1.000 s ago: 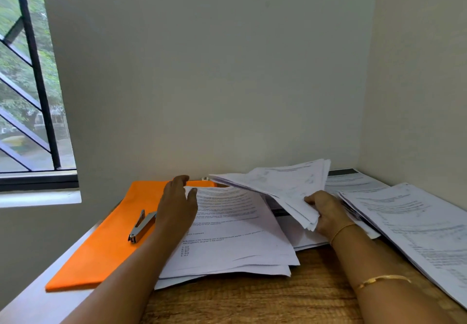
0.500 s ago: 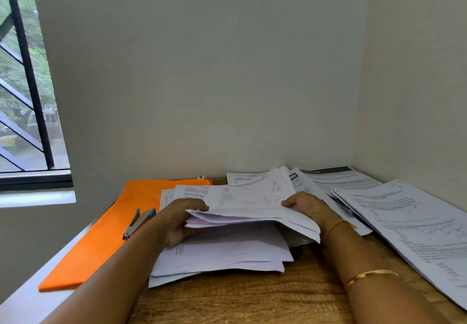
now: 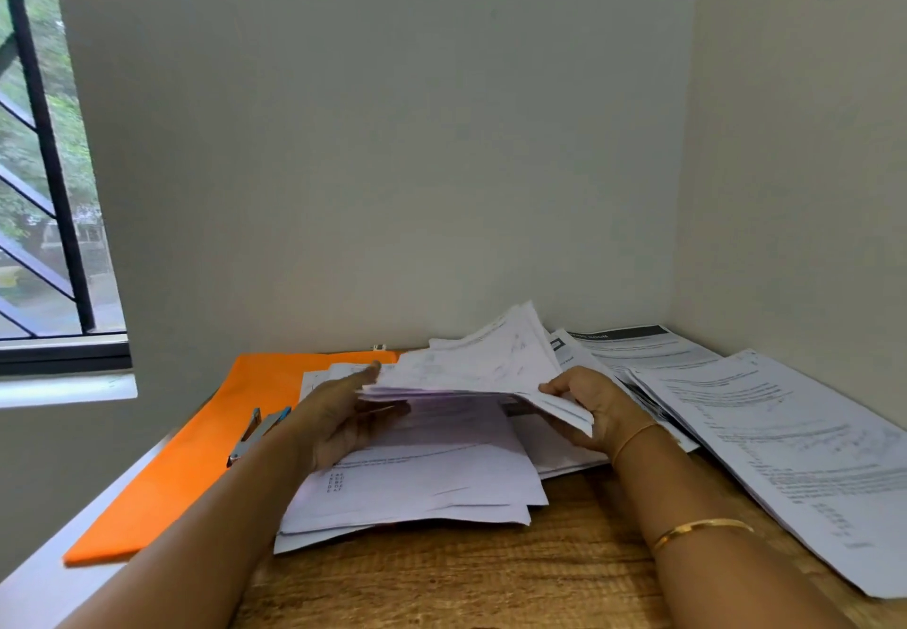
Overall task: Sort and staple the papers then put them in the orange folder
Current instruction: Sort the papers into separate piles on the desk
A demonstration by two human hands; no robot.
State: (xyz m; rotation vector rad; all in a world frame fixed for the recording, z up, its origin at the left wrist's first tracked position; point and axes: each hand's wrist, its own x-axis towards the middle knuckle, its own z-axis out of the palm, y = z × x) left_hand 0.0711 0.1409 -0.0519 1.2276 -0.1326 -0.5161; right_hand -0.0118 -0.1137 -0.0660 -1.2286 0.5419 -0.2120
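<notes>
Both hands hold a loose bundle of printed papers [image 3: 486, 368] a little above the desk. My left hand [image 3: 338, 422] grips its left edge, thumb on top and fingers underneath. My right hand [image 3: 589, 407] grips its right front corner. Under the bundle lies a flat stack of papers [image 3: 432, 486]. The orange folder [image 3: 196, 461] lies shut on the left of the desk, with a silver and blue stapler [image 3: 257, 432] resting on it.
More printed sheets [image 3: 795, 451] spread along the right wall, with a black-headed page [image 3: 633, 341] in the back corner. The wooden desk [image 3: 466, 574] sits in a wall corner. A barred window [image 3: 44, 186] is at the left.
My left hand came off the flat stack and took the bundle's left edge. The bundle swung from the right over the flat stack, and its far edge now tilts up.
</notes>
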